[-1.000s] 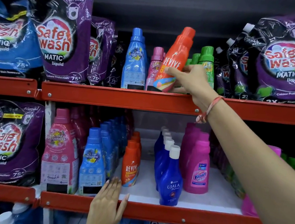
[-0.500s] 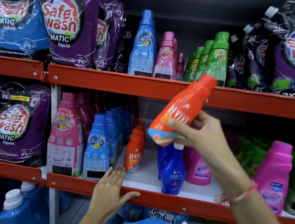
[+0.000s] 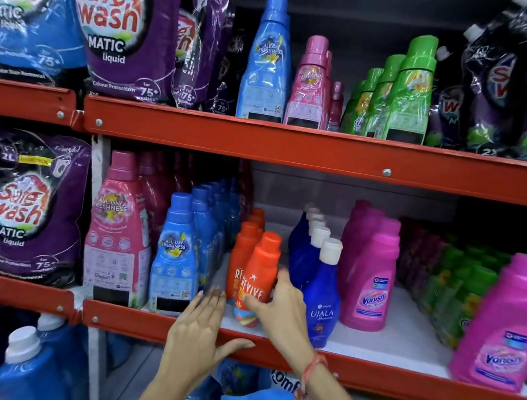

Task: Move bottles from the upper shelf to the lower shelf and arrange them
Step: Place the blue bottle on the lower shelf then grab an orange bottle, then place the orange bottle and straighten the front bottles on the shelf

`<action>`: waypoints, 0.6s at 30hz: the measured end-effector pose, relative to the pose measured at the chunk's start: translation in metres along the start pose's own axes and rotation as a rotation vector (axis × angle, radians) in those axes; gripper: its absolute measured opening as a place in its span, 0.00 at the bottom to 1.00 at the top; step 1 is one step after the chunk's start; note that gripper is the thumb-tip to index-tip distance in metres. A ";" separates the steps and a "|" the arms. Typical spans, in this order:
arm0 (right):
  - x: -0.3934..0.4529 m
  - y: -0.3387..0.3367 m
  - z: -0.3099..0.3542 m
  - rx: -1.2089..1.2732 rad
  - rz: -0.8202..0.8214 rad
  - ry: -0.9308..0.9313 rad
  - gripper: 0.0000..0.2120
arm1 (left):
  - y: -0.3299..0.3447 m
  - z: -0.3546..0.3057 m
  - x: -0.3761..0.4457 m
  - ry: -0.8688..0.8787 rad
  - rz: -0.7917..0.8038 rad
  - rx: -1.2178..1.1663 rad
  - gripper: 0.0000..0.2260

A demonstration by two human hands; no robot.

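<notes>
Fingers of the right hand (image 3: 281, 311) wrap the lower body of the orange Revive bottle (image 3: 257, 281), a closed grip; the bottle leans slightly right at the near edge of the lower shelf (image 3: 368, 373), just in front of the orange row (image 3: 247, 246). The left hand (image 3: 196, 336) lies flat on the shelf's red lip, fingers apart, holding nothing. Blue Ujala bottles (image 3: 322, 302) stand just right. On the upper shelf (image 3: 291, 146) remain blue, pink and green bottles.
</notes>
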State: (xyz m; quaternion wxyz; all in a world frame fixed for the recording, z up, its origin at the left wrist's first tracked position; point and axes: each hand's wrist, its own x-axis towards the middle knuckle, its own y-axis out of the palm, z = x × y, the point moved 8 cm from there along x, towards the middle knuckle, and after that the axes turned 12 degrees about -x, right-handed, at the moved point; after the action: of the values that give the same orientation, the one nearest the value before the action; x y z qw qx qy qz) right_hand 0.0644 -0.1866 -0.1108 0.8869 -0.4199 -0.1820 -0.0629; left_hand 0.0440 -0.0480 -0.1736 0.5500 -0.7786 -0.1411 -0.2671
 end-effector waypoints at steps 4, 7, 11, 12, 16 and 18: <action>0.004 0.011 -0.007 -0.028 0.030 0.018 0.23 | 0.001 0.001 0.000 -0.005 0.003 -0.012 0.43; 0.005 0.016 -0.007 -0.025 0.041 0.006 0.24 | 0.002 0.002 0.000 -0.003 0.009 -0.005 0.43; 0.005 0.017 -0.006 -0.021 0.041 -0.016 0.26 | 0.003 0.001 -0.001 -0.006 0.017 0.004 0.42; 0.005 0.016 -0.006 -0.022 0.041 -0.019 0.26 | 0.003 0.001 -0.001 -0.008 0.021 0.001 0.42; 0.000 0.011 -0.005 -0.033 0.031 -0.047 0.26 | 0.002 0.000 -0.002 -0.009 0.025 -0.015 0.43; -0.005 0.006 -0.006 -0.027 0.014 -0.071 0.25 | 0.001 -0.001 -0.002 -0.015 0.026 -0.029 0.42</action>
State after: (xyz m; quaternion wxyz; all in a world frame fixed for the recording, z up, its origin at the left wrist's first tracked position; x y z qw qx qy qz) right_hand 0.0631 -0.1879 -0.1206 0.8745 -0.4352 -0.2096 -0.0441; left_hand 0.0427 -0.0488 -0.1748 0.5408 -0.7904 -0.1312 -0.2560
